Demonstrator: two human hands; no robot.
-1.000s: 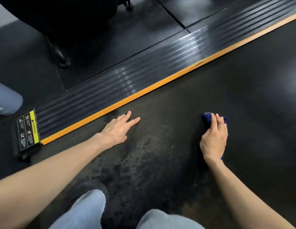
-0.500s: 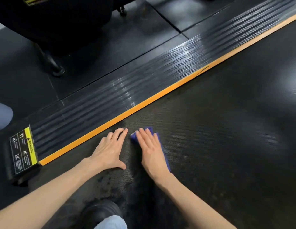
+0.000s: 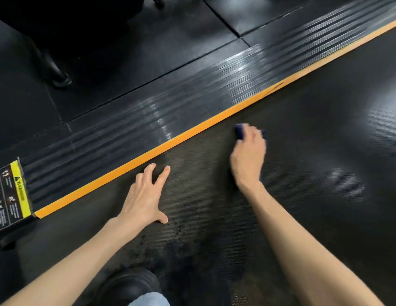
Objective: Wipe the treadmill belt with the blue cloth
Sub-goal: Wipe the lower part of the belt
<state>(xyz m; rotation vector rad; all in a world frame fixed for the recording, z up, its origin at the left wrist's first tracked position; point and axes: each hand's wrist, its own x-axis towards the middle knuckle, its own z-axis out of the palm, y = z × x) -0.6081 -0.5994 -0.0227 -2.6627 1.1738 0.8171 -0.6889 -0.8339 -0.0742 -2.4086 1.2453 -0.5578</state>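
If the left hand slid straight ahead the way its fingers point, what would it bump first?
Likely the orange edge strip along the black treadmill belt. The left hand lies flat on the belt, fingers aimed at that strip, nothing between.

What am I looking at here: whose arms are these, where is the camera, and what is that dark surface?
There is no robot here. A person works with bare hands, and the camera sits on their head, looking forward and down, so the arms reach in from the bottom. The dark textured surface is a treadmill belt. It is bordered by an orange strip and a ribbed side rail with a warning label at its end. The left hand rests on the belt, fingers spread, holding nothing. The right hand is on a blue cloth and presses it to the belt; motion blur hides how its fingers lie. A black shoe shows at the bottom edge.
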